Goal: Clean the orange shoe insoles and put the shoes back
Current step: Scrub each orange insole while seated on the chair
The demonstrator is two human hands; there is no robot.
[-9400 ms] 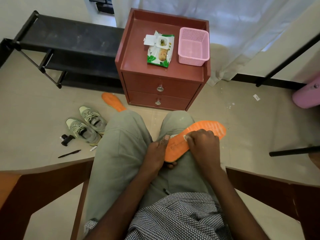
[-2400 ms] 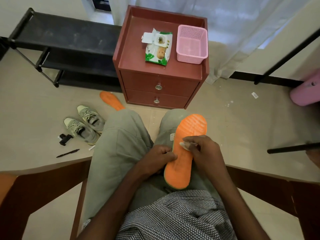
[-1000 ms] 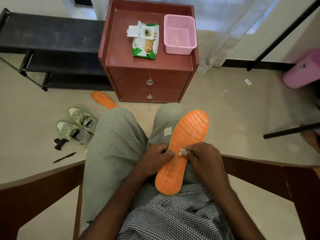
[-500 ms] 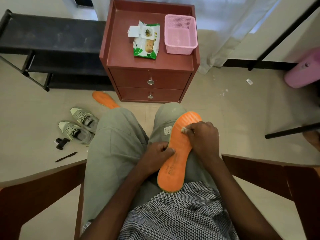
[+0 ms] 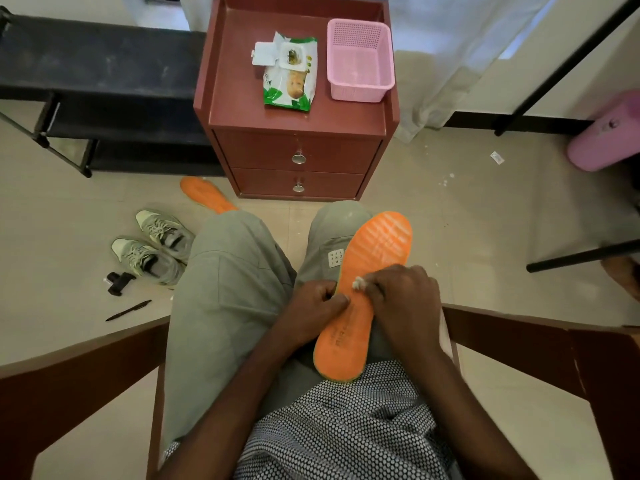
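An orange insole [image 5: 367, 282] lies lengthwise on my right thigh, toe end pointing away from me. My left hand [image 5: 311, 310] grips its left edge near the middle. My right hand [image 5: 405, 299] pinches a small white wipe [image 5: 358, 283] and presses it on the insole's middle. A second orange insole [image 5: 204, 194] lies on the floor by the cabinet's left corner. Two grey-green shoes [image 5: 156, 245] stand side by side on the floor to my left.
A red-brown drawer cabinet [image 5: 298, 154] stands ahead, carrying an open pack of wipes [image 5: 291, 76] and a pink basket [image 5: 360, 60]. A black shoe rack [image 5: 97, 91] is at the back left. A pen [image 5: 128, 310] and a small black object [image 5: 117, 282] lie near the shoes. Wooden chair arms flank me.
My right hand has slid the wipe back from the insole's toe end to its middle. The left hand keeps its hold on the edge.
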